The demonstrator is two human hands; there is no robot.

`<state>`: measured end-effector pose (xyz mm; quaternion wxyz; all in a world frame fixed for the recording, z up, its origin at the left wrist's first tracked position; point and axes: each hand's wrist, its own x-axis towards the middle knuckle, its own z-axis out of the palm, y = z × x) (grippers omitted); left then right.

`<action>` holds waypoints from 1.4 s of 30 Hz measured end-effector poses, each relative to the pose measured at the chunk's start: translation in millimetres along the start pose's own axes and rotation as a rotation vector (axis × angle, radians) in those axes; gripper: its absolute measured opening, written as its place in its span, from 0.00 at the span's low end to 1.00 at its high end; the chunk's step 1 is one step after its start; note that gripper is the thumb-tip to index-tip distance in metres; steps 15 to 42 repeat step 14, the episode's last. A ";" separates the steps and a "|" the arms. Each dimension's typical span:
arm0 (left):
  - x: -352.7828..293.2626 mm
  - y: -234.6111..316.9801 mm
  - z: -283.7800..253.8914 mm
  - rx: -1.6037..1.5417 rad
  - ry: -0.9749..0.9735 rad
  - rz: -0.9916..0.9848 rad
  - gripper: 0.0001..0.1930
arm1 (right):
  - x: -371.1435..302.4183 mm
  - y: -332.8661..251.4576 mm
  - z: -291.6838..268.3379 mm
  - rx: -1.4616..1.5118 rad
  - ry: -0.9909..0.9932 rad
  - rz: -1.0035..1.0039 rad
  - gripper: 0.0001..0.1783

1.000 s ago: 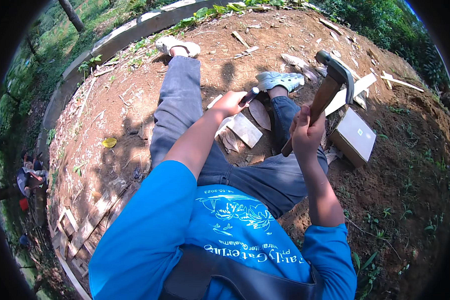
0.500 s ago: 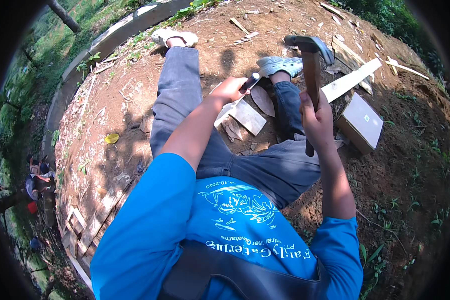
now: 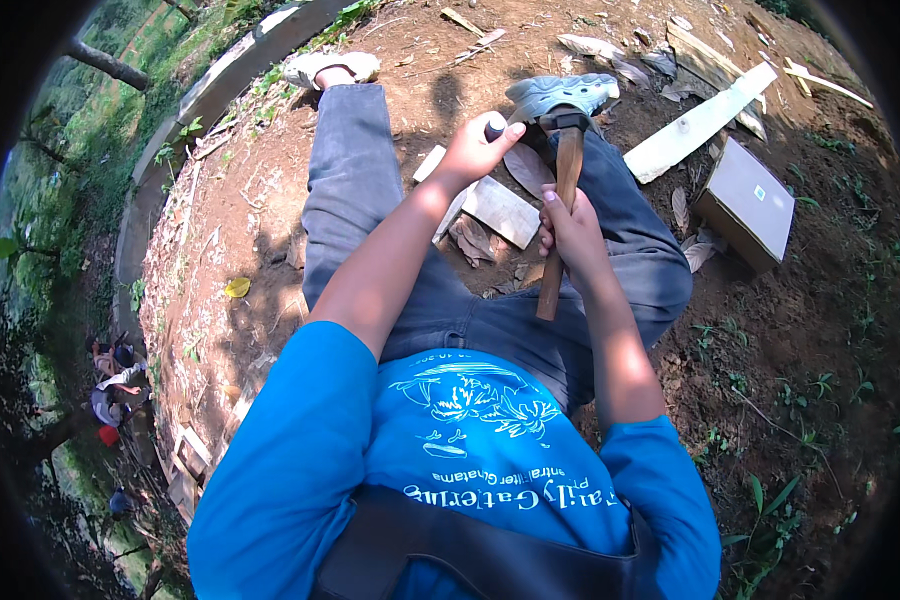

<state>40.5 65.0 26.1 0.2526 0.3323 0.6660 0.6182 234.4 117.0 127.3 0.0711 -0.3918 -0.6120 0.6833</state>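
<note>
My left hand (image 3: 468,150) is closed around a tool with a dark, round handle (image 3: 495,129), shaped like a chisel; its lower part is hidden. The thumb sticks out beside the handle's end. In my right hand (image 3: 576,235) is a hammer (image 3: 568,165), gripped by its wooden handle. The hammer's dark head lies far from me, close by the grey shoe (image 3: 562,96) and to the right of the tool handle. Below my left hand, a pale wooden block (image 3: 501,211) rests on the ground between my legs, with another pale wood piece (image 3: 429,163) partly covered by the hand.
A light plank (image 3: 695,128) lies on the soil at the right, beyond a closed cardboard box (image 3: 753,198). Dry leaves (image 3: 475,243) and wood scraps are scattered about. A low concrete edge (image 3: 195,105) runs along the left. Other people (image 3: 115,385) are far off at the left.
The hammer has come down and to the left from its raised position, its head now near the tool handle. My left hand has shifted slightly up, still gripping the tool.
</note>
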 end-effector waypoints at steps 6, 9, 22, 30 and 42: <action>17.4 -21.4 -8.8 -0.224 0.208 -0.105 0.22 | 71.8 104.5 -12.9 -0.411 0.081 -0.025 0.23; 23.1 -23.9 -19.5 -0.442 0.241 -0.162 0.22 | 74.3 116.0 -1.6 -0.524 0.161 -0.013 0.26; 34.2 -31.5 -37.4 -0.577 0.238 -0.219 0.21 | 95.9 140.0 -10.3 -0.759 0.279 0.090 0.30; 34.2 -31.5 -37.4 -0.577 0.238 -0.219 0.21 | 95.9 140.0 -10.3 -0.759 0.279 0.090 0.30; 34.2 -31.5 -37.4 -0.577 0.238 -0.219 0.21 | 95.9 140.0 -10.3 -0.759 0.279 0.090 0.30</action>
